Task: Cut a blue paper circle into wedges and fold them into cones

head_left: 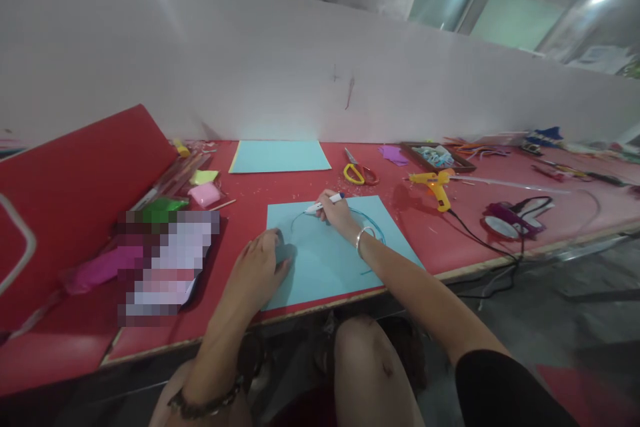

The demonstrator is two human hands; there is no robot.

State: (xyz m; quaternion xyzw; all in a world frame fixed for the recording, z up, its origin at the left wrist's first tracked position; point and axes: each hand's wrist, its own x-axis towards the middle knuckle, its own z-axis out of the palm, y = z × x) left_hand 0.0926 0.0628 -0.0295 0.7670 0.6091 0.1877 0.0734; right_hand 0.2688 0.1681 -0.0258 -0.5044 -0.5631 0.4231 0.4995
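Note:
My right hand [334,211] grips a white marker [313,208] with a dark blue end. The marker's tip meets a light blue sheet of paper [320,260] on the red table. A curved blue line [373,225] runs across the sheet, partly hidden behind my right hand and wrist. At the sheet's left edge rests my left hand [263,260], holding nothing, with the thumb apart from the loosely bent fingers.
Behind the sheet lie more light blue paper [280,156] and scissors [361,173]. A yellow glue gun [434,187], its cord, and a purple tape dispenser [517,219] are on the right. On the left are a blurred-out phone-like object [173,263], coloured packets [205,193] and a red board [75,193].

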